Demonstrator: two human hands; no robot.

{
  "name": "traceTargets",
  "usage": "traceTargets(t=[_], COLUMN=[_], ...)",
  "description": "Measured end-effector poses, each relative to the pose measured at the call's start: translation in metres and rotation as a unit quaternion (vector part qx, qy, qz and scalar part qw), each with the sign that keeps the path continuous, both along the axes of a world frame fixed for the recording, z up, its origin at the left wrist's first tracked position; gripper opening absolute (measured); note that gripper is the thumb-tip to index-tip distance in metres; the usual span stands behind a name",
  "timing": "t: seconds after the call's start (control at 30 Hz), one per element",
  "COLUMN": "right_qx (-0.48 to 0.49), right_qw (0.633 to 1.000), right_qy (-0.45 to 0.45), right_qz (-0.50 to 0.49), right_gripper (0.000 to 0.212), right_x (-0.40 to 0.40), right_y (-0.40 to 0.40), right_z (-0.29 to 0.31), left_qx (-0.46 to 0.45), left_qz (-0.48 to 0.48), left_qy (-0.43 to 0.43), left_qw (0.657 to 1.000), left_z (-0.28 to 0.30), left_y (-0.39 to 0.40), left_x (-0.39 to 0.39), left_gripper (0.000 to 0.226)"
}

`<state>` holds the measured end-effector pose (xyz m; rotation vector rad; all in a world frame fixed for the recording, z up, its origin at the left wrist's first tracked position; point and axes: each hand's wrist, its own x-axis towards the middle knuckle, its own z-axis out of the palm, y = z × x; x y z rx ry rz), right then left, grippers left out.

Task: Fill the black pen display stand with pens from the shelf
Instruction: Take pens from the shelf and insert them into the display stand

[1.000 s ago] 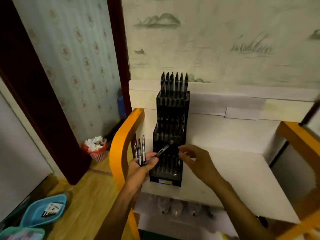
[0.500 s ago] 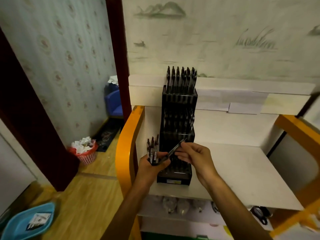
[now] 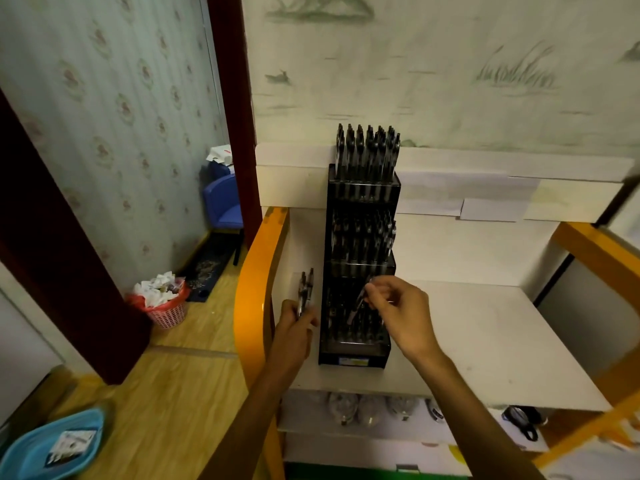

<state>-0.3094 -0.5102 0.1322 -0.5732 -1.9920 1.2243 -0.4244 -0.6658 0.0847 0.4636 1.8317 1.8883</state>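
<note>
Pen [image 3: 360, 303] | pinched in right grip [image 3: 401, 313] over stand [image 3: 356, 344] | left grip [image 3: 294, 323] clutches pens [image 3: 306, 289]

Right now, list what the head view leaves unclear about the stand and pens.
- Bottom tier of the stand: free slots uncountable; dark, behind the right hand.
- Pen tip: seated or not, lost against black.
- Left hand bundle: count blurred.
- Lower shelf items: too blurred to name.

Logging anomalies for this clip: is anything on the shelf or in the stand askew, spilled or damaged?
Nothing stands out. The black pen display stand stands upright on the white shelf, its top tier of pens upright. The one slanted pen is pinched in the right hand; the left hand grips spare pens.
</note>
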Motion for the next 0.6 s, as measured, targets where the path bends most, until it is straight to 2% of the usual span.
traceTargets(t=[0.13,0.37,0.47,0.6], right_qx=[0.085,0.123,0.150,0.175], right_qw=[0.995,0.989,0.984,0.971], right_qy=[-0.044,-0.077,-0.095,-0.161], right_qz=[-0.006,0.004,0.008,0.037], right_gripper=[0.015,0.017,0.014,0.014], right_x=[-0.009,-0.018,-0.021,-0.019], right_y=[-0.008,-0.010,-0.009,-0.014], right_z=[-0.016,-0.030,-0.032,-0.045], left_qx=[0.030,0.033,0.035,0.039], left_qz=[0.002,0.016,0.012,-0.003], left_qy=[0.037,0.135,0.106,0.058], left_qw=[0.999,0.990,0.994,0.998], left_z=[0.004,0.008,0.007,0.005], left_y=[-0.005,-0.009,-0.007,-0.005], left_x=[0.001,-0.002,-0.003,-0.004], left_gripper=[0.022,0.013,0.016,0.024])
